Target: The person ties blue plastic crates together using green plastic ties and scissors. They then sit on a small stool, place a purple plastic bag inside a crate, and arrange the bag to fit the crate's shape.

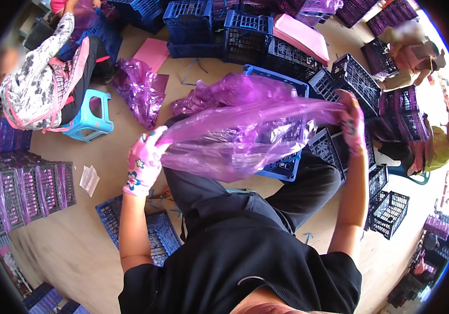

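Observation:
A translucent purple plastic bag (219, 138) is stretched across in front of me, above my knees. My left hand (143, 163), in a pink flowered glove, is closed on one end of it. The opposite end is gripped by my right hand (353, 125), gloved the same way and raised a little higher. Behind and below the film stands a blue plastic crate (278, 171), with more crumpled purple film over it; what the crate holds is mostly hidden.
Black and blue crates (248, 39) stand beyond, with pink sheets (302, 36) on top. A loose purple film (139, 91) lies on the floor near a person on a blue stool (91, 118). Wrapped crates (23, 191) are stacked left; a blue crate (161, 235) sits by my left arm.

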Tool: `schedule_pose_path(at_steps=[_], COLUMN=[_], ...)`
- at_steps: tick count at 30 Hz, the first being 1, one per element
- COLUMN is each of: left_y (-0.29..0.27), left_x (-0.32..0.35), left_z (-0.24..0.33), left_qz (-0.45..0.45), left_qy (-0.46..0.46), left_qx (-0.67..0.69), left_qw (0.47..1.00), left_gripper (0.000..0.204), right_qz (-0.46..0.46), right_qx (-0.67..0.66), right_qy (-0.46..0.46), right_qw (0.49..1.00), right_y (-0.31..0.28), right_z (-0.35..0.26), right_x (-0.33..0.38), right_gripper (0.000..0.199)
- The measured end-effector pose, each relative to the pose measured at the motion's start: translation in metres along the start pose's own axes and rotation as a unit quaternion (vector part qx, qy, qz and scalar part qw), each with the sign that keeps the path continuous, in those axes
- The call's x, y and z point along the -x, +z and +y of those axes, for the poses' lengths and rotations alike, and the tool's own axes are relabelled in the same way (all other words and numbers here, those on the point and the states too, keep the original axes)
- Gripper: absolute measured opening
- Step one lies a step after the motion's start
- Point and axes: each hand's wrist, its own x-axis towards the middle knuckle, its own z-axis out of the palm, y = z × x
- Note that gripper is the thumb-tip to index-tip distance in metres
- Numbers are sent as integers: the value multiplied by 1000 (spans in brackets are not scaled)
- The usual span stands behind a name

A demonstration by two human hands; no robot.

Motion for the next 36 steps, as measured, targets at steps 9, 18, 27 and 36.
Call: schedule_pose_path(at_steps=[9,18,27,36], left_y=[25,-34,95,62], left_x=[-49,-57,-47,-77], left_z=[20,86,222,154], left_qz=[119,-132,-136,-170], left_qy=[19,190,189,94], left_qx=[201,309,420,490], left_qw=[972,922,877,850], left_gripper=[49,42,37,10], right_qz=[95,141,100,103], right_qx=[392,302,1,150], right_qy=[-169,-166,-55,-8], right_qw=[899,928,993,983], right_y=[-90,-32,25,17], right_z=[-140,-96,-102,-80], right_x=[113,139,127,135], right_gripper=[18,26,30,28])
